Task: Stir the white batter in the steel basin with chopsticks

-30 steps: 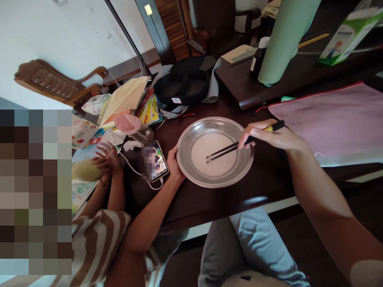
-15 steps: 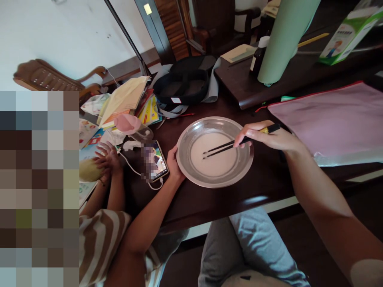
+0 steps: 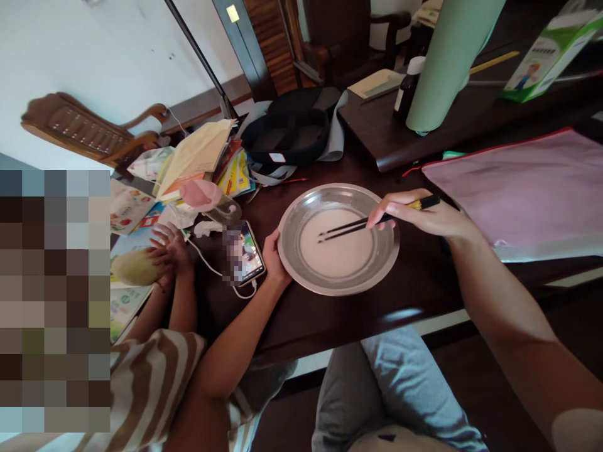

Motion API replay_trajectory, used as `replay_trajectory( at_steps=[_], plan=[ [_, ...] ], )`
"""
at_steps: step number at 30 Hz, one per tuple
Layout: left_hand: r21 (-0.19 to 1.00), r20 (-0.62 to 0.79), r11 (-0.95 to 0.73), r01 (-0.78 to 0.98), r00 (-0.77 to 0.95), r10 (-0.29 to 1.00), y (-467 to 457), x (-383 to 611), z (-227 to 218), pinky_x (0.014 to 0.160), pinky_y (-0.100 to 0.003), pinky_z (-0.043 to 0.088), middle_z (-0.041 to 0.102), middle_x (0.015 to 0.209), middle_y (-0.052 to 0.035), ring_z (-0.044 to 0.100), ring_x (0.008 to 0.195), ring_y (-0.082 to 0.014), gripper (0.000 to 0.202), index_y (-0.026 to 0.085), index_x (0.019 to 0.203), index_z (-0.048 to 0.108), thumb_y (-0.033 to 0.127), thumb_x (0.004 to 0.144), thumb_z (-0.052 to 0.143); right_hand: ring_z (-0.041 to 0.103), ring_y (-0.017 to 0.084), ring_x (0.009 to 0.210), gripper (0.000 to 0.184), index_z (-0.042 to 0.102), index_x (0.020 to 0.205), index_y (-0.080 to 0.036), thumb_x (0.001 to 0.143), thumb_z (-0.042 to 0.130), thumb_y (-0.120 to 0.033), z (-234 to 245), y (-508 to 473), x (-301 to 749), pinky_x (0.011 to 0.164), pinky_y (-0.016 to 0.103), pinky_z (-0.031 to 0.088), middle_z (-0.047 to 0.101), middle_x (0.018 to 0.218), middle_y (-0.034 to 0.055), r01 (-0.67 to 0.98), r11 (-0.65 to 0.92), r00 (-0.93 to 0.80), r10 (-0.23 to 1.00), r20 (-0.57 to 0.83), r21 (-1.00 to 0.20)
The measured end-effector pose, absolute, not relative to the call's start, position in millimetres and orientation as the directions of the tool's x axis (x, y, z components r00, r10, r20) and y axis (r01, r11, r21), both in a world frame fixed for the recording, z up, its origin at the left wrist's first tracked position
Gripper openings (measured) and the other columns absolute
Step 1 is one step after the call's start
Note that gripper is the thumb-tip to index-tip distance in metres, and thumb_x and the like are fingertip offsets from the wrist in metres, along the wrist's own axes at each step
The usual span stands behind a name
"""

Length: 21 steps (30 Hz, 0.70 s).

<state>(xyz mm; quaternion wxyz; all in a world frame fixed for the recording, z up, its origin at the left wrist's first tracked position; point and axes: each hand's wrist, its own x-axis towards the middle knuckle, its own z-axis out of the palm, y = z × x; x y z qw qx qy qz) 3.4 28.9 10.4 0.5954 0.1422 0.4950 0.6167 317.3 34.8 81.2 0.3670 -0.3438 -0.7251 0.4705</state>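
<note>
A wide metal bowl [image 3: 292, 263] rests on the dark wooden table, with a milky white liquid [image 3: 336, 257] pooled in its bottom. My left hand [image 3: 277, 258] grips the bowl's left rim; part of its fingers is hidden by the bowl. Over the right rim, my right hand [image 3: 419, 215] is closed around a pair of black chopsticks [image 3: 346, 228]. Their tips reach over the white liquid, slightly apart; whether they dip below its surface I cannot tell. Just left of my left hand lies a lit phone [image 3: 249, 254] with a white cable plugged in.
Another person's hands [image 3: 172, 251] rest at the left beside a yellowish round thing [image 3: 136, 269]. Behind the phone are a pink-lidded cup [image 3: 207, 199] and piled books. A black case [image 3: 285, 135] stands behind the bowl; a pink zip pouch [image 3: 522, 188] lies right.
The chopsticks' tips have shifted slightly up and to the left over the liquid, with my right hand moving a little. The bowl and my left hand stay in place.
</note>
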Motion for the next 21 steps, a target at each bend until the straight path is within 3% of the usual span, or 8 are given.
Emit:
replay_trajectory(
  at_steps=[5,8,12,15,18,21],
  plan=[
    [0.772,-0.423,0.217,-0.598,-0.228,0.877,28.8,4.1,12.8,0.087,-0.036,0.063,0.077,0.068,-0.0007,0.081,0.091,-0.0296,0.024,0.021,0.068,0.075,0.043,0.067,0.084,0.065,0.015,0.06,0.049,0.084,0.077,-0.021,0.102,0.072,-0.061,80.7,35.0,329.4,0.055,0.029,0.049,0.078,0.07,0.0058,0.009,0.311,-0.29,0.91,0.296,-0.95],
    [0.769,-0.435,0.223,-0.6,-0.234,0.869,28.6,4.1,13.9,0.086,-0.036,0.063,0.077,0.067,-0.0002,0.081,0.088,-0.0281,0.022,0.021,0.067,0.074,0.042,0.068,0.083,0.067,0.016,0.06,0.047,0.085,0.08,-0.02,0.103,0.072,-0.059,80.4,34.3,327.6,0.054,0.029,0.051,0.079,0.07,0.0065,-0.024,0.289,-0.383,0.882,0.276,-0.957],
    [0.769,-0.444,0.219,-0.601,-0.257,0.858,28.2,4.0,13.9,0.084,-0.033,0.062,0.076,0.066,0.0004,0.079,0.081,-0.0247,0.021,0.021,0.068,0.075,0.04,0.07,0.081,0.072,0.017,0.072,0.048,0.09,0.092,-0.019,0.106,0.067,-0.059,79.9,35.3,317.3,0.064,0.029,0.055,0.086,0.089,0.0094,0.122,0.322,-0.532,0.82,0.212,-0.939],
    [0.764,-0.447,0.228,-0.603,-0.24,0.862,28.1,4.0,14.0,0.086,-0.035,0.062,0.076,0.066,0.0,0.081,0.087,-0.0273,0.023,0.021,0.069,0.074,0.042,0.069,0.083,0.07,0.016,0.071,0.048,0.09,0.088,-0.02,0.106,0.067,-0.058,80.5,36.3,320.0,0.064,0.028,0.052,0.084,0.084,0.0077,0.147,0.356,-0.437,0.861,0.262,-0.923],
    [0.762,-0.445,0.229,-0.605,-0.234,0.864,28.0,4.4,15.3,0.088,-0.036,0.063,0.075,0.065,-0.0004,0.081,0.091,-0.0295,0.024,0.021,0.068,0.074,0.043,0.067,0.084,0.067,0.015,0.064,0.048,0.086,0.078,-0.02,0.105,0.07,-0.057,81.6,35.9,328.7,0.06,0.028,0.051,0.08,0.073,0.0065,0.045,0.342,-0.315,0.896,0.311,-0.939],
    [0.757,-0.454,0.24,-0.607,-0.224,0.862,27.9,5.5,17.7,0.087,-0.036,0.063,0.075,0.065,-0.0003,0.081,0.093,-0.0299,0.023,0.021,0.068,0.074,0.042,0.069,0.083,0.07,0.016,0.064,0.049,0.085,0.078,-0.019,0.105,0.07,-0.057,81.9,34.7,329.2,0.059,0.028,0.052,0.08,0.071,0.0067,-0.017,0.303,-0.389,0.876,0.285,-0.953]
  ],
)
